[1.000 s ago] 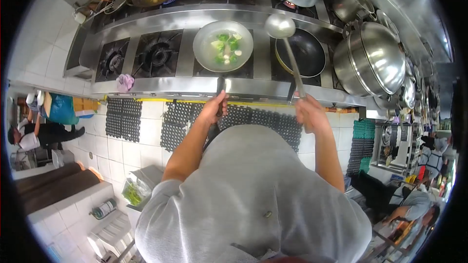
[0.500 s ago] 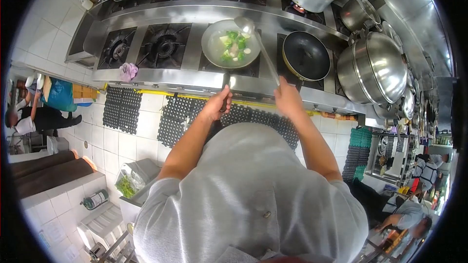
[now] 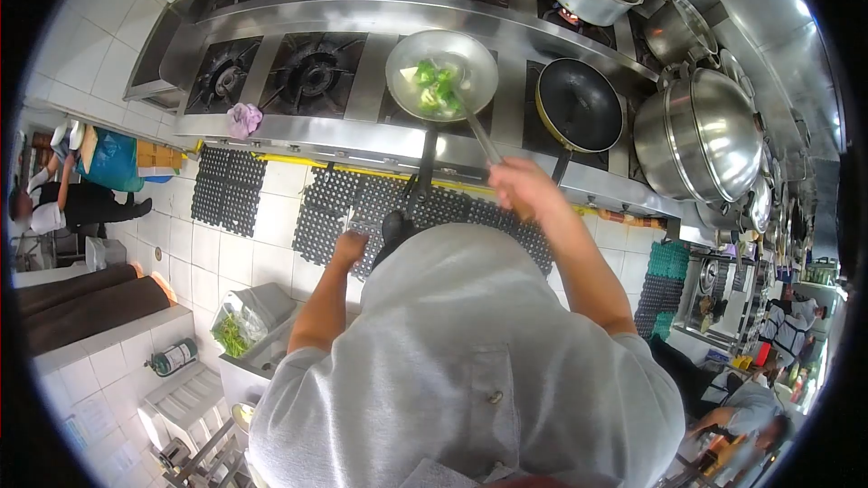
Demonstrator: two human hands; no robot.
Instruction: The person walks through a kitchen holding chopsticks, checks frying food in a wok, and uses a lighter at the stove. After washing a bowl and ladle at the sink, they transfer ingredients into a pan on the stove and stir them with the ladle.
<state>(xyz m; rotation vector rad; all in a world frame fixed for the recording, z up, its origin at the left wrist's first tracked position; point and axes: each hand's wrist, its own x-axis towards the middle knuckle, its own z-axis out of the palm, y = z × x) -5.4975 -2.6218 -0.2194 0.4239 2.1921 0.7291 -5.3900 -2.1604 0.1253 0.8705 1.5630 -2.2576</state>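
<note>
Person's R hand (image 3: 524, 188) is clenched round a ladle (image 3: 479, 131), its head in the metal pan (image 3: 402, 52) w/ the greens (image 3: 436, 90). Pan's on the stove's (image 3: 357, 133) near row, btwn a burner (image 3: 316, 78) to L & blk frying pan (image 3: 579, 104) to R. L hand (image 3: 354, 246) is nearer the body, apart from the pan handle (image 3: 427, 158); can't tell if its fingers are curled or loose. Pink cloth (image 3: 244, 119) on near edge, L side.

Head cam, facing fwd/down, v. wide

Left hand (image 3: 353, 244) off pan handle (image 3: 427, 161)
</note>
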